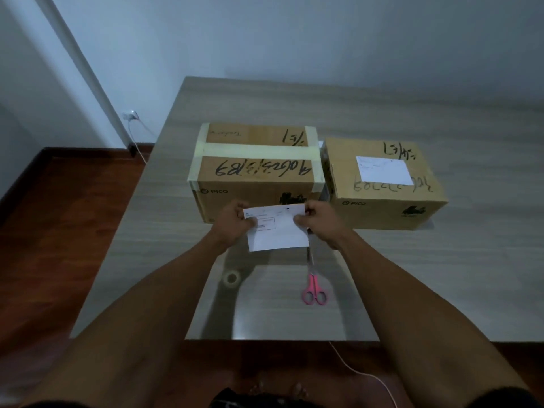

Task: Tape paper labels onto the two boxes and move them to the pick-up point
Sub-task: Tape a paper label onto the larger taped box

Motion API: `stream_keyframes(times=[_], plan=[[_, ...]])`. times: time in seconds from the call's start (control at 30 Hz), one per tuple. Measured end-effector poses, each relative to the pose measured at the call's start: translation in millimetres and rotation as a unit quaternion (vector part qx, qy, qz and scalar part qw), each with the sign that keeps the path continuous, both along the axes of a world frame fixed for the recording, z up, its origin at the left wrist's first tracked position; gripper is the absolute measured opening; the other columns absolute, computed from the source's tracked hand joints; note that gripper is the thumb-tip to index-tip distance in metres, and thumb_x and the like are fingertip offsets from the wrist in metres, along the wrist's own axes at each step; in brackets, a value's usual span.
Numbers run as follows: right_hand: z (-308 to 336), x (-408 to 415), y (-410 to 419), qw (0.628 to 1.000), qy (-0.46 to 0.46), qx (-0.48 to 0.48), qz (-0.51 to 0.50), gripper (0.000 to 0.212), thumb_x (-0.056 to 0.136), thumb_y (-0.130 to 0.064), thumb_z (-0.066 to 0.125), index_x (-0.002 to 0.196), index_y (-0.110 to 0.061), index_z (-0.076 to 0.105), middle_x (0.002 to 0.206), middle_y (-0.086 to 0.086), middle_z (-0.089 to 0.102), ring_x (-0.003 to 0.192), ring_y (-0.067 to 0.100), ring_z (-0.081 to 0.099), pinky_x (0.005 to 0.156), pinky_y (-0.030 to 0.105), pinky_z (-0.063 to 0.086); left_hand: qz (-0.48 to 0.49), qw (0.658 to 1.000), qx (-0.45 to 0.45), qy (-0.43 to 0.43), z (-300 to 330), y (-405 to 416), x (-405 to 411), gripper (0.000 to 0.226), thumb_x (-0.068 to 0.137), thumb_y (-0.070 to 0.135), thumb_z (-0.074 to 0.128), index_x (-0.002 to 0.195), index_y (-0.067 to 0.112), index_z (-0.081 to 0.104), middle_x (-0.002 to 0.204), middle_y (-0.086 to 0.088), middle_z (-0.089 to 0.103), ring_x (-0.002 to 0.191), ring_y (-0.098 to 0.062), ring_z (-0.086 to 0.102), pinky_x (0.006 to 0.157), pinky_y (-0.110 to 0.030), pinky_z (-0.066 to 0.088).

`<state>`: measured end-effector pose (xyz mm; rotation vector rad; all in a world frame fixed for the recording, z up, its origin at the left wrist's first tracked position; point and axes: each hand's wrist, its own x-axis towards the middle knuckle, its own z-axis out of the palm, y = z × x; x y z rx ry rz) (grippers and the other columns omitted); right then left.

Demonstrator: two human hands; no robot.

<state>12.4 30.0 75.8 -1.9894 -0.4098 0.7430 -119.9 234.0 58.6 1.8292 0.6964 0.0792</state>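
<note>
Item in hand: one paper label (278, 231), pinched at its upper corners by my left hand (232, 223) and my right hand (319, 220), held in the air just in front of the left box (256, 169). Taking that box as the landmark: one right box (382, 184) stands just beside it to the right, already bearing one white label (384, 170) on its lid; one tape roll (231, 277) lies on the desk (441, 260) in front of it, nearer me; one pair of pink-handled scissors (314, 285) lies in front and slightly right, its blades partly hidden under the sheet I hold. Count: two boxes, two labels, one tape roll, one pair of scissors, two hands, both occupied. Risks, as I judge them: both hands grip the sheet, so freeing one for tape may let the label slide or go down crooked; the wide tape bands and scrawled marker leave little bare lid; tugging may crease the thin paper.
</note>
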Motion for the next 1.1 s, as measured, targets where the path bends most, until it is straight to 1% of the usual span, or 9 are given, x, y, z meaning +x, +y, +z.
stream_keyframes(times=[0.13,0.3,0.4,0.47,0.6,0.67,0.77,0.87,1.1], plan=[[35.5,1.2,7.2,0.999,-0.022,0.038,-0.026,0.01,0.096,-0.009,0.069,0.106,-0.009,0.069,0.108,0.017,0.073,0.101,0.036,0.071,0.086,0.055,0.06,0.023,0.998,-0.025,-0.05,28.7,11.0,3.8,0.03,0.091,0.0,0.073,0.115,0.011,0.058,0.108,-0.009,0.07,0.104,-0.027,0.069,0.078,-0.031,0.058],[70.3,9.5,22.8,0.996,-0.047,0.069,-0.033,0.019,0.096,-0.011,0.068,0.114,-0.006,0.068,0.113,0.012,0.073,0.1,0.028,0.072,0.09,0.051,0.061,0.035,0.995,-0.001,-0.094,69.5,15.9,10.5,0.048,0.09,-0.006,0.07,0.124,0.017,0.046,0.103,-0.011,0.066,0.089,-0.022,0.067,0.063,-0.026,0.057],[85.9,19.4,33.8,0.994,-0.059,0.083,-0.047,0.019,0.096,-0.01,0.068,0.115,-0.005,0.066,0.113,0.013,0.072,0.098,0.026,0.072,0.089,0.05,0.061,0.066,0.991,0.012,-0.112,81.3,26.5,19.2,0.061,0.085,-0.006,0.073,0.119,0.033,0.041,0.106,-0.024,0.066,0.095,-0.033,0.069,0.078,-0.048,0.061],[93.0,27.1,40.8,0.992,-0.046,0.099,-0.065,0.028,0.095,-0.01,0.07,0.121,-0.01,0.06,0.11,0.014,0.072,0.093,0.026,0.074,0.08,0.045,0.064,0.074,0.99,0.045,-0.113,80.2,35.5,28.3,0.053,0.085,0.002,0.074,0.099,0.043,0.044,0.101,-0.025,0.07,0.093,-0.036,0.071,0.072,-0.054,0.059],[97.7,49.5,55.8,0.988,-0.081,0.097,-0.085,0.035,0.088,-0.011,0.075,0.11,-0.025,0.051,0.102,0.016,0.07,0.087,0.027,0.073,0.063,0.042,0.061,0.127,0.979,0.097,-0.126,91.5,38.1,48.9,0.024,0.085,0.006,0.076,0.082,0.027,0.065,0.086,-0.004,0.071,0.083,-0.022,0.067,0.07,-0.042,0.054],[96.1,61.2,63.4,0.983,-0.14,0.092,-0.071,0.023,0.087,-0.008,0.075,0.098,-0.021,0.06,0.1,0.011,0.07,0.09,0.023,0.069,0.073,0.045,0.06,0.142,0.976,0.114,-0.123,93.7,41.8,60.0,0.007,0.087,0.008,0.076,0.091,0.015,0.076,0.095,-0.001,0.074,0.092,-0.018,0.068,0.083,-0.036,0.056],[91.9,77.1,74.4,0.98,-0.173,0.075,-0.056,0.011,0.089,-0.003,0.071,0.096,-0.011,0.074,0.099,0.0,0.071,0.095,0.019,0.066,0.082,0.036,0.058,0.142,0.976,0.122,-0.107,91.6,50.6,76.5,0.018,0.09,0.011,0.075,0.107,0.008,0.078,0.115,-0.005,0.074,0.104,-0.02,0.068,0.091,-0.041,0.059],[87.0,87.9,82.0,0.983,-0.168,0.053,-0.044,0.019,0.091,-0.001,0.069,0.108,-0.005,0.076,0.105,0.0,0.069,0.097,0.013,0.062,0.085,0.026,0.049,0.138,0.975,0.15,-0.09,85.3,58.6,90.1,0.028,0.09,0.011,0.074,0.118,0.01,0.075,0.127,-0.003,0.07,0.108,-0.015,0.065,0.1,-0.038,0.054],[65.4,109.6,98.3,0.984,-0.179,-0.008,0.01,0.036,0.09,-0.006,0.07,0.126,-0.006,0.068,0.124,0.006,0.067,0.111,0.02,0.062,0.092,0.03,0.051,0.057,0.976,0.21,-0.026,69.5,76.3,114.0,0.049,0.091,0.014,0.072,0.14,0.01,0.062,0.147,-0.009,0.057,0.129,-0.03,0.057,0.109,-0.04,0.046]])
